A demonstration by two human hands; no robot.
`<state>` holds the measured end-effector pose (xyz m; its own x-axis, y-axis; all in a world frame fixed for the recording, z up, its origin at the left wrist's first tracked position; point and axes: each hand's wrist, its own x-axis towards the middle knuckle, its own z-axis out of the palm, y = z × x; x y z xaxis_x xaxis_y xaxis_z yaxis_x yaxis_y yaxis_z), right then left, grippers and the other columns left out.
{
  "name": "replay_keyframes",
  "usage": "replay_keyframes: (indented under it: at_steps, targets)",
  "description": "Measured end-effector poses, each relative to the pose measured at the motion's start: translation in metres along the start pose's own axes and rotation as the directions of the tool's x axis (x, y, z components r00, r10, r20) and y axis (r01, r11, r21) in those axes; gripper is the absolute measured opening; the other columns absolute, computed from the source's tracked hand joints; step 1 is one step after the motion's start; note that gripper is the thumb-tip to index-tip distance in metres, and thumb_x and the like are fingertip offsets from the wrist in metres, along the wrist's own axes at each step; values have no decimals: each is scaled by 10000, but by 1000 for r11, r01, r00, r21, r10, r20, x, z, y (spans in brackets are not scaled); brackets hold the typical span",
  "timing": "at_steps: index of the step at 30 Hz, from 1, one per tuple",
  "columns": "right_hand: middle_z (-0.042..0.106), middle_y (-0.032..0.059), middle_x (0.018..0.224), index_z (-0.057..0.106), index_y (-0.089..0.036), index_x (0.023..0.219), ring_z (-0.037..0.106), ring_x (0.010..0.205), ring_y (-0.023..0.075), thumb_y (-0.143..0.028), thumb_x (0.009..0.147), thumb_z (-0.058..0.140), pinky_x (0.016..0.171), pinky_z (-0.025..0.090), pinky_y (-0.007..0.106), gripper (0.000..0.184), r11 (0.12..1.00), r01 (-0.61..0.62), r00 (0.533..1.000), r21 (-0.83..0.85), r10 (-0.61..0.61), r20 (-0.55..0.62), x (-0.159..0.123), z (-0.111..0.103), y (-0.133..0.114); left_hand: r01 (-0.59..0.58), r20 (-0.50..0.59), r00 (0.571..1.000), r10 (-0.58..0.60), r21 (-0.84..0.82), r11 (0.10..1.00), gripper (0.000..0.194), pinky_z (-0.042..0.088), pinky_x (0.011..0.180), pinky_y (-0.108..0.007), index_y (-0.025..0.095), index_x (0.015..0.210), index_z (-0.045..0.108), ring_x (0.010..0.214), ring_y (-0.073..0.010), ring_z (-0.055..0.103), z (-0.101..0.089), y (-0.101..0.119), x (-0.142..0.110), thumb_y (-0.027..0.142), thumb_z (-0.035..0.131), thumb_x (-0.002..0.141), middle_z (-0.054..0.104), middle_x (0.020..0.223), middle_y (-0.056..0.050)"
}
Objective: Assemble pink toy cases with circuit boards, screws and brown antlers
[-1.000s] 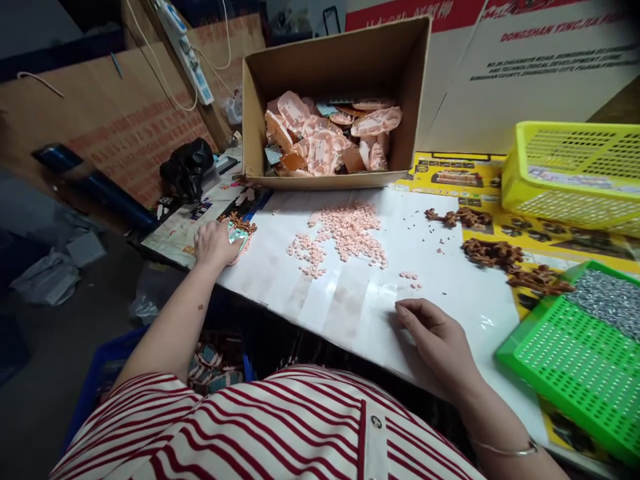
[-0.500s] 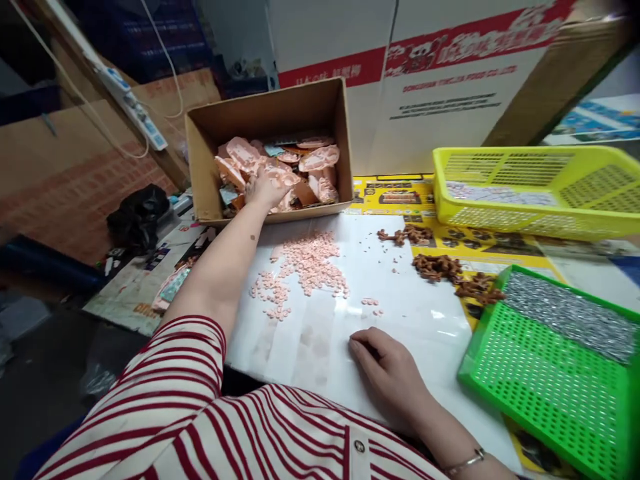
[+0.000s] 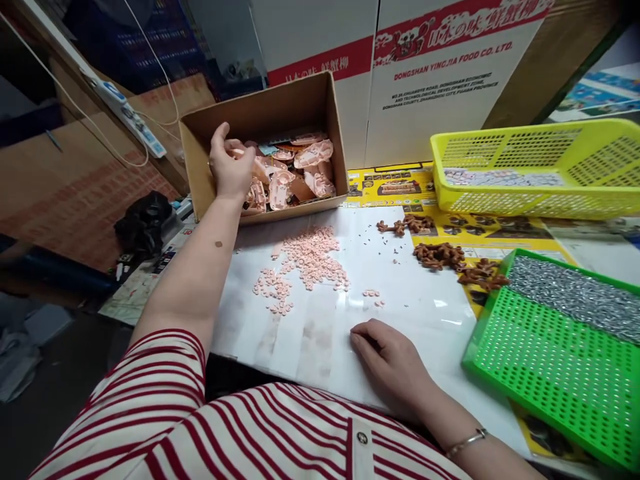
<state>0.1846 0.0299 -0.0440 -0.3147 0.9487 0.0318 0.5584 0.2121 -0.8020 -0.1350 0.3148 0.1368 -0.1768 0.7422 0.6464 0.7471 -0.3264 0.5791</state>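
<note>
My left hand point(image 3: 227, 163) is over the left side of a cardboard box point(image 3: 340, 140). Its thumb and fingers are apart, and I see nothing gripped between them. Pink moulded plastic pieces point(image 3: 314, 155) fill the box beside and beneath this hand. On the white tabletop, my right hand point(image 3: 393, 360) rests near the front edge, loosely curled with a gap between thumb and forefinger. Nothing shows in it; the other fingertips are hidden underneath. A few small pink parts point(image 3: 371, 293) lie just beyond it. Between the box and me spreads a pile of small pink parts point(image 3: 313, 257).
Brown knobbly pieces point(image 3: 437, 256) lie right of centre. A green perforated basket point(image 3: 555, 380) holds small silvery pieces point(image 3: 575, 293). Behind it stands a yellow basket point(image 3: 530, 200) with pale pieces inside. Large white cartons point(image 3: 425, 100) close off the back. A black bag point(image 3: 145, 220) is at the left.
My left hand has lifted off the pink plastic pieces and moved left within the box. My right hand has stayed in place. The view has shifted slightly.
</note>
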Motion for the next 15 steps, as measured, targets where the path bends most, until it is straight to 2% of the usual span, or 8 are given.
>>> replay_keyframes:
  at_steps: [2, 3, 7, 11, 13, 15]
  targets:
    - [730, 61, 918, 686, -218, 938, 683, 877, 225, -414, 973, 421, 806, 530, 389, 331, 1000, -2, 1000, -13, 2, 18, 0, 0, -1, 4, -38, 999, -4, -3, 1000, 578, 449, 1080, -364, 191, 1423, 480, 1237, -231, 596, -9, 11, -3, 339, 646, 889, 677, 1192, -61]
    - [729, 64, 927, 685, -216, 942, 682, 889, 230, -419, 973, 418, 813, 527, 394, 337, 1000, -2, 1000, -23, 3, 23, 0, 0, -1, 1, -22, 1000, -1, 6, 1000, 564, 468, 1051, -360, 183, 1393, 514, 1207, -237, 615, -11, 14, -6, 312, 668, 866, 681, 1171, -71]
    - [727, 73, 953, 681, -206, 966, 675, 921, 239, -416, 974, 408, 834, 517, 402, 345, 999, -3, 1000, -54, 4, 21, 0, 0, -3, 11, 103, 995, -17, 65, 998, 469, 497, 1020, -375, 129, 1229, 640, 1132, -268, 652, -11, 11, -21, 208, 710, 772, 685, 1191, -137]
    - [720, 74, 947, 681, -202, 967, 666, 917, 231, -394, 980, 407, 835, 509, 387, 336, 998, 16, 1000, -66, -15, 18, 0, 1, -3, 80, 229, 965, -129, 212, 974, 612, 466, 1083, -430, 113, 1286, 632, 1207, -324, 628, -7, 1, -37, 161, 754, 688, 666, 1276, -181]
    - [719, 73, 942, 682, -202, 965, 664, 914, 226, -378, 978, 416, 836, 507, 380, 320, 998, 18, 1000, -68, -17, 18, 0, 1, -2, -5, 346, 930, -124, 349, 937, 698, 423, 1138, -431, 107, 1364, 592, 1310, -341, 575, -5, 2, -42, 163, 757, 688, 614, 1382, -198]
    - [719, 69, 942, 682, -204, 963, 664, 913, 223, -366, 975, 428, 837, 506, 374, 302, 998, 14, 1000, -68, -12, 17, 1, 2, -1, -153, 464, 881, -92, 462, 874, 738, 380, 1181, -399, 108, 1438, 537, 1391, -326, 515, 0, 5, -42, 200, 737, 733, 556, 1471, -193]
